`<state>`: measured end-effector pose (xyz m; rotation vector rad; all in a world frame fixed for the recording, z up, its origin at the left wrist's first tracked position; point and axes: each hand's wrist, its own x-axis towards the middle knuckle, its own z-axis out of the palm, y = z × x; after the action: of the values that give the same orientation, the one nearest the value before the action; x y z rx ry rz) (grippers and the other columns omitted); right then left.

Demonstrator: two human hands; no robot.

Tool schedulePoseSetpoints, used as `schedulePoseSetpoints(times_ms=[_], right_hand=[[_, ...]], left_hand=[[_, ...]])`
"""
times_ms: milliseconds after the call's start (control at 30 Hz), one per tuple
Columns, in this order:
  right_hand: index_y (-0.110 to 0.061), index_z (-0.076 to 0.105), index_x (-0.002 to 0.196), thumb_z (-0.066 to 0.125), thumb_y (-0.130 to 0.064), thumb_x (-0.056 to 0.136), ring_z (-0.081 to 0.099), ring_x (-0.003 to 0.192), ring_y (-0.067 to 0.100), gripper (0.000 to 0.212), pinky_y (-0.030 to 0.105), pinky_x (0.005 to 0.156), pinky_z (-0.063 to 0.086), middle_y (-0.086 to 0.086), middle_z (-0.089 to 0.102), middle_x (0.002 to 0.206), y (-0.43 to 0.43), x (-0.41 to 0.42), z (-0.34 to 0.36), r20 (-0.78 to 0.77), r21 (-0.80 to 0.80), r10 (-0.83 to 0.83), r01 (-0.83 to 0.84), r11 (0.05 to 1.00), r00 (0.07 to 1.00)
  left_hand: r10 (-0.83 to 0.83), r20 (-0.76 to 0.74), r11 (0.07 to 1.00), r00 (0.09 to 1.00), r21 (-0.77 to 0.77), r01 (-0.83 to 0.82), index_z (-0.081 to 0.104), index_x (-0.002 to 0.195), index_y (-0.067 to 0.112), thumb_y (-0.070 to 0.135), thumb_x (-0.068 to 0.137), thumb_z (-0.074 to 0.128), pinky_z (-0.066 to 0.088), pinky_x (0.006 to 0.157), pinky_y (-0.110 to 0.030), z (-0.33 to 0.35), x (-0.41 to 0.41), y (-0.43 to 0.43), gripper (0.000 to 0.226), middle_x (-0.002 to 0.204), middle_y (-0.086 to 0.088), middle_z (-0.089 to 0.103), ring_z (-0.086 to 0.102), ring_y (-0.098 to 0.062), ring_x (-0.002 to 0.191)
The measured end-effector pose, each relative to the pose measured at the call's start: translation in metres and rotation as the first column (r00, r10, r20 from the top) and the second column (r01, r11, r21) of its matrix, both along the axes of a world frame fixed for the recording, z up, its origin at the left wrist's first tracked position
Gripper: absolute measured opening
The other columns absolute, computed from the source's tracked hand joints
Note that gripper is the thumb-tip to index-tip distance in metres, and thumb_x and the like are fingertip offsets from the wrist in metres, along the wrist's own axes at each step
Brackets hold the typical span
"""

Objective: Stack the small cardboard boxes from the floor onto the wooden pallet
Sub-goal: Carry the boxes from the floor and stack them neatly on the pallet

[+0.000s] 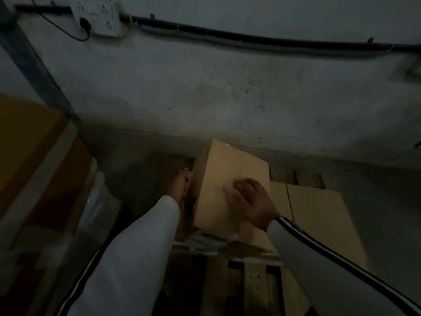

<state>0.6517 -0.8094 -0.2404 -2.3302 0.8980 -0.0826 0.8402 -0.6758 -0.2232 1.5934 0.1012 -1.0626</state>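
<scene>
A small cardboard box (224,169) is tilted over the wooden pallet (255,283), close to the wall. My left hand (182,185) presses flat against its left side. My right hand (252,201) lies on its top face with fingers spread. Both hands hold this box between them. A second cardboard box (319,215) lies flat on the pallet just to the right, touching the held box's lower edge. Crumpled clear plastic film (205,241) sits under the held box's near edge. The light is dim and the picture is blurred.
A stained grey wall (227,87) rises right behind the pallet, with a black cable (250,41) and a white socket board (98,14) on it. Large brown cartons (34,156) with plastic wrap stand at the left. Bare grey floor (387,213) lies right of the pallet.
</scene>
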Motion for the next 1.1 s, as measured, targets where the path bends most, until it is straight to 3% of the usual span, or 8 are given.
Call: schedulePoseSetpoints(times_ms=[133,433,567,667,733,833,967,1100], right_hand=[[-0.04,0.003,0.159,0.036,-0.069,0.096,0.012,0.153,0.031,0.077,0.053,0.122,0.02,0.0,0.002,0.169,0.011,-0.017,-0.022,-0.349,0.015,-0.016,0.023,1.0,0.937],[-0.033,-0.008,0.16,0.062,-0.048,0.095,0.032,0.146,0.036,0.097,0.045,0.113,0.038,0.006,0.015,0.167,0.043,-0.012,-0.043,-0.05,0.454,-0.349,0.332,0.827,0.936],[-0.015,0.018,0.16,0.079,-0.057,0.077,0.044,0.137,0.034,0.111,0.045,0.105,0.046,0.011,0.035,0.159,0.059,-0.015,-0.065,0.012,0.676,-0.692,0.504,0.538,0.722],[-0.009,0.044,0.147,0.078,-0.053,0.08,0.055,0.111,0.028,0.087,0.041,0.094,0.05,0.003,0.055,0.13,0.065,-0.016,-0.066,0.067,0.717,-0.721,0.469,0.516,0.69],[-0.01,0.048,0.141,0.076,-0.045,0.085,0.055,0.104,0.025,0.071,0.038,0.091,0.049,0.003,0.058,0.118,0.067,-0.016,-0.068,0.116,0.775,-0.736,0.402,0.487,0.667],[-0.017,0.054,0.118,0.076,-0.04,0.087,0.061,0.101,0.023,0.044,0.042,0.096,0.053,0.0,0.063,0.107,0.07,-0.004,-0.064,0.148,0.813,-0.719,0.331,0.479,0.679],[-0.027,0.064,0.104,0.079,-0.042,0.083,0.067,0.104,0.026,0.03,0.046,0.096,0.056,0.005,0.07,0.113,0.069,0.01,-0.065,0.173,0.809,-0.683,0.294,0.51,0.709],[-0.032,0.059,0.095,0.077,-0.04,0.087,0.066,0.104,0.026,0.021,0.046,0.094,0.057,0.002,0.068,0.11,0.065,0.01,-0.067,0.171,0.819,-0.673,0.275,0.503,0.72]], left_hand=[[-0.133,0.095,0.99,0.987,0.052,0.128,0.059,0.136,0.014,0.076,0.064,0.066,0.047,0.105,-0.047,-0.029,0.029,0.007,0.095,0.134,-0.012,0.062,0.063,-0.032,0.111],[-0.285,0.232,0.952,0.93,0.183,0.247,0.047,0.147,0.013,0.047,0.097,0.061,0.04,0.102,-0.036,-0.037,0.004,0.047,0.063,0.147,-0.012,0.052,0.051,-0.034,0.131],[-0.135,-0.141,0.988,0.981,-0.091,0.122,0.065,0.13,0.019,0.068,0.093,0.048,0.045,0.106,-0.049,-0.077,0.0,0.081,0.064,0.126,-0.014,0.068,0.063,-0.035,0.116],[0.131,-0.218,0.988,0.967,-0.048,-0.145,0.049,0.145,0.014,0.062,0.101,0.037,0.037,0.112,-0.046,-0.112,-0.007,0.095,0.066,0.144,-0.012,0.053,0.047,-0.035,0.134],[0.448,-0.552,0.831,0.704,-0.033,-0.555,0.028,0.154,0.007,0.043,0.109,0.033,0.031,0.114,-0.042,-0.131,-0.015,0.093,0.058,0.15,-0.015,0.043,0.039,-0.035,0.139],[0.222,-0.053,0.975,0.973,0.012,-0.222,0.054,0.131,0.014,0.04,0.11,0.028,0.045,0.1,-0.046,-0.115,-0.023,0.097,0.043,0.105,-0.019,0.062,0.058,-0.034,0.098],[0.098,-0.088,0.989,0.991,-0.104,-0.107,0.069,0.095,0.012,0.044,0.106,0.037,0.056,0.07,-0.036,-0.13,-0.013,0.104,0.047,0.099,-0.015,0.072,0.069,-0.027,0.08],[0.07,-0.038,0.993,0.997,-0.093,-0.073,0.071,0.099,0.012,0.05,0.1,0.046,0.056,0.092,-0.048,-0.143,-0.01,0.107,0.045,0.101,-0.015,0.074,0.069,-0.034,0.094]])
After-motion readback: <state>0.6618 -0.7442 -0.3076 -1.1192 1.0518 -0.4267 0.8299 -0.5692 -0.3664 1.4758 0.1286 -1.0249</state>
